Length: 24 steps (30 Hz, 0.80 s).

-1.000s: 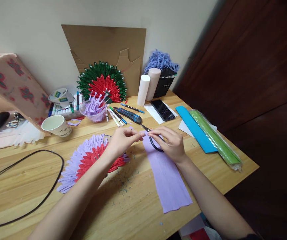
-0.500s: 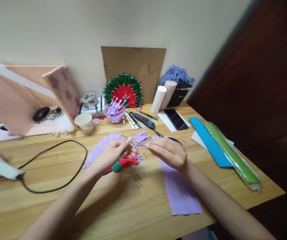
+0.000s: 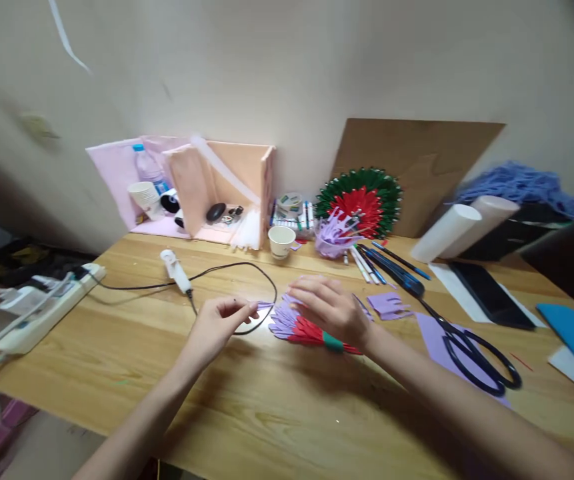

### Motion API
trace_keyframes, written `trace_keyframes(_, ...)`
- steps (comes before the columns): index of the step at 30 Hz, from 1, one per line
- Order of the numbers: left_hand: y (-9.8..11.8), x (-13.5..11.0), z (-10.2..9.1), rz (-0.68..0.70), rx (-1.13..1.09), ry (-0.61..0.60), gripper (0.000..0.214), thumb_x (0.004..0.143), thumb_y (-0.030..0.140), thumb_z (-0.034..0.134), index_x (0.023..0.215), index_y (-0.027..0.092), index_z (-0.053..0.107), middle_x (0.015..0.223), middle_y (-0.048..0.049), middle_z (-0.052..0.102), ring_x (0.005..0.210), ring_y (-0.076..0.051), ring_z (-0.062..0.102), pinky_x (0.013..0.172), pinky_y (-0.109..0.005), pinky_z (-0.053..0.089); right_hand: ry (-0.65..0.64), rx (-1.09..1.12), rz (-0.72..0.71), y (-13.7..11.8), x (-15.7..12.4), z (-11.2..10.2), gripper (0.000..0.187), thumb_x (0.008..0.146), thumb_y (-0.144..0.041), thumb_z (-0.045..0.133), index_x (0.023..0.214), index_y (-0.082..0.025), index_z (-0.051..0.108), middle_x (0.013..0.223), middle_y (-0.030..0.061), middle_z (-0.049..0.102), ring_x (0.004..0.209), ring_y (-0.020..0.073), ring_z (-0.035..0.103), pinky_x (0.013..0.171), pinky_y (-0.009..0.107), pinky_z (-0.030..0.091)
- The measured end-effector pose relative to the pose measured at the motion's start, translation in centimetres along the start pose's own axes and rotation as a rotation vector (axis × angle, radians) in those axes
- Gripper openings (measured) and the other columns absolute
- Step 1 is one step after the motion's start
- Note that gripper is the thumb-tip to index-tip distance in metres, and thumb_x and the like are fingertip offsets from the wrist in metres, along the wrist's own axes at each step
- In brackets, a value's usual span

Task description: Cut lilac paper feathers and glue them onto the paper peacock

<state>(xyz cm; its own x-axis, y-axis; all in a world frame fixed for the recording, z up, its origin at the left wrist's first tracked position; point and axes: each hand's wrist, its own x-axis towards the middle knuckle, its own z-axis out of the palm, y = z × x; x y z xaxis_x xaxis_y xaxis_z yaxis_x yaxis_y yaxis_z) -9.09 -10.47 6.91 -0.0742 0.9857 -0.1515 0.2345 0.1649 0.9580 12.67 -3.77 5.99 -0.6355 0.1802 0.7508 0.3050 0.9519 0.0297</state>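
Note:
My right hand (image 3: 329, 310) lies with its fingers stretched over a flat paper flower (image 3: 297, 328) of purple and red petals with a green band, on the wooden table (image 3: 277, 413). My left hand (image 3: 219, 323) is just left of the flower, thumb and forefinger pinched on a small purple paper piece (image 3: 265, 306) at the flower's edge. A fringed purple cut-out (image 3: 389, 305) lies to the right of my right hand. Black scissors (image 3: 477, 353) rest on a purple crepe sheet (image 3: 434, 330) further right.
A glue gun (image 3: 177, 270) with a black cord (image 3: 247, 293) lies ahead of my left hand, a power strip (image 3: 47, 307) at the left edge. Paper cup (image 3: 281, 240), bowl of purple pieces (image 3: 334, 239), pens (image 3: 381, 263), phone (image 3: 487, 293), white rolls (image 3: 447, 230) and a green-red fan (image 3: 361, 200) line the back.
The view has swung left. My right hand has left the scissors and purple sheet and come to lie on the flower. My left hand has shifted to the flower's left edge.

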Motion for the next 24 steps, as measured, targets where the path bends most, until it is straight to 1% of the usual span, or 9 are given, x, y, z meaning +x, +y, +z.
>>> trace_keyframes(3, -2.9, -0.8, -3.4, -0.025, 0.009, 0.258, 0.026, 0.065, 0.040, 0.067, 0.067, 0.015, 0.071, 0.067, -0.0052, 0.069, 0.067, -0.016, 0.060, 0.063, -0.022, 0.044, -0.113, 0.141, 0.416, -0.4, 2.2, 4.9, 0.019, 0.085, -0.015, 0.047, 0.101, -0.014, 0.057, 0.096, 0.0112, 0.064, 0.092, 0.0214, 0.059, 0.080, 0.037, 0.049)
trace_keyframes(6, -5.5, -1.3, -6.3, -0.048, 0.008, 0.386, 0.028, 0.065, 0.041, 0.066, 0.072, 0.014, 0.072, 0.072, -0.0067, 0.070, 0.067, -0.016, 0.061, 0.058, -0.022, 0.044, -0.304, 0.301, 0.696, -1.2, 4.9, 10.5, 0.022, 0.085, -0.026, 0.047, 0.101, -0.012, 0.055, 0.101, 0.0136, 0.061, 0.094, 0.0231, 0.057, 0.082, 0.037, 0.046)
trace_keyframes(9, -7.2, -1.3, -8.7, -0.100, -0.007, 0.451, 0.034, 0.064, 0.044, 0.066, 0.076, 0.013, 0.072, 0.074, -0.0085, 0.070, 0.063, -0.018, 0.061, 0.044, -0.020, 0.039, -0.390, 0.370, 0.809, -2.7, 7.7, 15.6, 0.038, 0.085, -0.042, 0.045, 0.104, -0.010, 0.053, 0.101, 0.0155, 0.060, 0.093, 0.0242, 0.056, 0.081, 0.036, 0.044)
trace_keyframes(11, -8.0, -1.0, -10.3, -0.084, -0.018, 0.504, 0.034, 0.064, 0.044, 0.066, 0.076, 0.012, 0.071, 0.073, -0.0092, 0.070, 0.064, -0.018, 0.061, 0.044, -0.020, 0.039, -0.379, 0.359, 0.820, -3.8, 9.4, 18.4, 0.048, 0.083, -0.048, 0.045, 0.110, -0.009, 0.051, 0.103, 0.0163, 0.059, 0.097, 0.0254, 0.054, 0.083, 0.035, 0.041)
trace_keyframes(13, -8.6, -0.7, -11.7, -0.061, -0.024, 0.559, 0.031, 0.063, 0.042, 0.067, 0.073, 0.012, 0.071, 0.072, -0.0093, 0.070, 0.064, -0.018, 0.062, 0.047, -0.021, 0.041, -0.349, 0.314, 0.798, -4.9, 10.8, 20.6, 0.049, 0.083, -0.048, 0.046, 0.113, -0.009, 0.051, 0.106, 0.0164, 0.058, 0.101, 0.0262, 0.052, 0.084, 0.034, 0.038)
trace_keyframes(16, -9.6, -0.2, -13.6, -0.021, -0.045, 0.638, 0.027, 0.062, 0.037, 0.067, 0.070, 0.012, 0.071, 0.071, -0.0088, 0.070, 0.065, -0.017, 0.062, 0.057, -0.023, 0.045, -0.367, 0.263, 0.753, -6.0, 12.3, 22.9, 0.038, 0.083, -0.042, 0.046, 0.104, -0.012, 0.056, 0.101, 0.0142, 0.061, 0.096, 0.0259, 0.053, 0.079, 0.032, 0.037)
trace_keyframes(19, -10.6, 0.0, -14.6, -0.001, -0.056, 0.692, 0.025, 0.063, 0.034, 0.066, 0.071, 0.012, 0.071, 0.070, -0.0082, 0.070, 0.064, -0.016, 0.062, 0.064, -0.025, 0.046, -0.388, 0.288, 0.722, -6.4, 13.1, 23.9, 0.022, 0.083, -0.030, 0.045, 0.093, -0.015, 0.059, 0.092, 0.0106, 0.063, 0.085, 0.0231, 0.054, 0.072, 0.029, 0.037)
trace_keyframes(21, -11.0, 0.0, -14.8, -0.013, -0.058, 0.713, 0.025, 0.065, 0.034, 0.065, 0.074, 0.012, 0.071, 0.070, -0.0078, 0.070, 0.064, -0.016, 0.062, 0.064, -0.026, 0.046, -0.360, 0.337, 0.724, -6.5, 13.1, 23.7, 0.019, 0.082, -0.027, 0.044, 0.088, -0.016, 0.058, 0.088, 0.0089, 0.064, 0.082, 0.0219, 0.054, 0.069, 0.029, 0.036)
trace_keyframes(24, -11.2, -0.2, -14.9, -0.018, -0.059, 0.742, 0.027, 0.066, 0.035, 0.064, 0.078, 0.012, 0.071, 0.071, -0.0076, 0.070, 0.066, -0.017, 0.062, 0.065, -0.026, 0.047, -0.330, 0.459, 0.737, -6.6, 12.3, 22.0, 0.020, 0.083, -0.030, 0.042, 0.080, -0.016, 0.057, 0.078, 0.0063, 0.062, 0.075, 0.0204, 0.054, 0.066, 0.028, 0.036)
